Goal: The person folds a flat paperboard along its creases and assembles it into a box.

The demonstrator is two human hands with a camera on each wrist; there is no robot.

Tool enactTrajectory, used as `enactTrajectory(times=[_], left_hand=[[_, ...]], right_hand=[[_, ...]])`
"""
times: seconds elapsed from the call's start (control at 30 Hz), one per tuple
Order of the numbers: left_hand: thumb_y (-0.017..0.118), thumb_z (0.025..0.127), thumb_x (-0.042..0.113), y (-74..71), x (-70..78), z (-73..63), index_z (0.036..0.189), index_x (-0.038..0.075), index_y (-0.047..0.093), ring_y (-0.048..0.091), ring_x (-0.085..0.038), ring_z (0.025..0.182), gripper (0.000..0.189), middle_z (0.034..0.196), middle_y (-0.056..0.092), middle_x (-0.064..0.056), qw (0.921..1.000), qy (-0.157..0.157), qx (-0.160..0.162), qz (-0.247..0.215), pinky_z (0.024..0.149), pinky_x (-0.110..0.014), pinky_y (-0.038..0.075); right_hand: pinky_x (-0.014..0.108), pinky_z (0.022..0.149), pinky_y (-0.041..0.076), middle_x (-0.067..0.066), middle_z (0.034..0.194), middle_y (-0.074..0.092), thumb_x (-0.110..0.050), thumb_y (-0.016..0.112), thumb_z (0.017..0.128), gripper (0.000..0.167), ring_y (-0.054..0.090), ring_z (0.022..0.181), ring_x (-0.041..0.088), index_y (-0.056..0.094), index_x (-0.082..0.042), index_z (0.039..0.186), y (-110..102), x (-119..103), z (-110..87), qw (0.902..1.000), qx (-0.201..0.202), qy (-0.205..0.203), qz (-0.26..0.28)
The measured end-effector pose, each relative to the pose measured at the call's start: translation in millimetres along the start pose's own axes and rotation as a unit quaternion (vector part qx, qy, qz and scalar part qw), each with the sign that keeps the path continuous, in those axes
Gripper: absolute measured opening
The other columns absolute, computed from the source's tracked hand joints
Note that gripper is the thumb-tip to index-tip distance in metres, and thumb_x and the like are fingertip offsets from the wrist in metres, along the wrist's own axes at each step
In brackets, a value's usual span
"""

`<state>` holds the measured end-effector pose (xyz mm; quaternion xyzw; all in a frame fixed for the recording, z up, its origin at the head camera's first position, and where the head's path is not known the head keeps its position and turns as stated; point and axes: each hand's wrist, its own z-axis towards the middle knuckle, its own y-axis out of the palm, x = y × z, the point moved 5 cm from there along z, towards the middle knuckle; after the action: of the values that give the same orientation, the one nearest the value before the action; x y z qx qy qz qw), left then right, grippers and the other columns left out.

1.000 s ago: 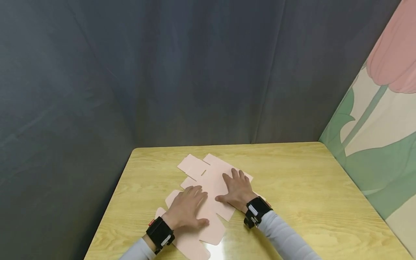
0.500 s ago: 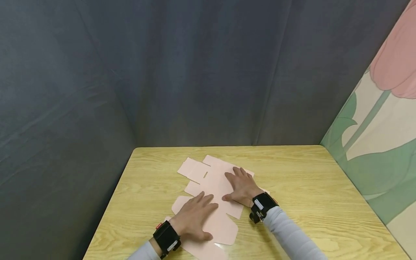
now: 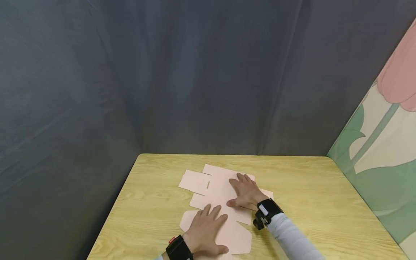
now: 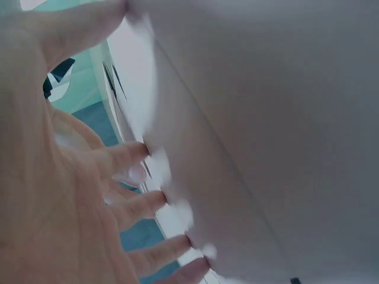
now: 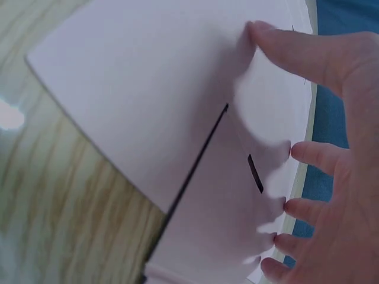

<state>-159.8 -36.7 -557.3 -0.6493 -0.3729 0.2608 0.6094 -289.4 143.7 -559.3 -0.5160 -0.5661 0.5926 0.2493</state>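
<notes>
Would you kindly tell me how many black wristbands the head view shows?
2: the left wristband, worn behind the left hand and cut off by the picture's edge; the right wristband, behind the right hand.

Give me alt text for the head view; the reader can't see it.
A left hand and a right hand, both spread, touch a flat pale pink cutout sheet on a wood-grain table. A dark curtain hangs behind it, a tulip-patterned backdrop at the right.
</notes>
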Motion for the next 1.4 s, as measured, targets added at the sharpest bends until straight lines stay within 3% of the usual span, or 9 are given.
enactTrajectory(times=[0.3,0.77,1.1,1.4], left_hand=[[0.071,0.078,0.083,-5.9,11.2,17.9,0.158,0.03,0.05,0.043,-0.041,0.15,0.098,0.167,0.042,-0.007,0.9995,-0.029,-0.005,-0.007,0.113,-0.058,0.047],[0.065,0.079,0.088,2.0,20.5,24.6,0.158,0.028,0.05,0.043,-0.039,0.148,0.1,0.166,0.044,-0.007,0.9977,-0.065,0.017,0.012,0.109,-0.056,0.049],[0.061,0.08,0.091,-2.5,24.0,45.4,0.16,0.028,0.05,0.044,-0.042,0.148,0.103,0.166,0.045,-0.011,0.9964,-0.075,0.032,0.019,0.111,-0.057,0.049],[0.063,0.078,0.091,-1.5,24.8,47.5,0.158,0.026,0.052,0.045,-0.042,0.146,0.103,0.164,0.046,-0.011,0.996,-0.084,0.026,0.01,0.11,-0.057,0.049]], right_hand=[[0.077,0.123,0.024,0.032,0.17,0.027,-0.058,0.083,0.082,0.098,0.024,0.155,0.061,0.048,-0.009,0.16,-11,5,0.0,0.9995,0.011,0.03,-0.003],[0.076,0.122,0.027,0.03,0.17,0.031,-0.054,0.083,0.084,0.093,0.026,0.155,0.059,0.05,-0.011,0.159,-5,3,-0.8,0.999,0.029,0.033,0.002],[0.072,0.127,0.023,0.027,0.172,0.027,-0.051,0.08,0.087,0.089,0.022,0.158,0.056,0.048,-0.012,0.161,-13,17,7.1,0.9986,0.039,0.036,0.001],[0.07,0.128,0.022,0.028,0.171,0.029,-0.05,0.081,0.085,0.091,0.024,0.158,0.055,0.049,-0.01,0.16,-12,18,12.3,0.999,0.033,0.029,-0.001]])
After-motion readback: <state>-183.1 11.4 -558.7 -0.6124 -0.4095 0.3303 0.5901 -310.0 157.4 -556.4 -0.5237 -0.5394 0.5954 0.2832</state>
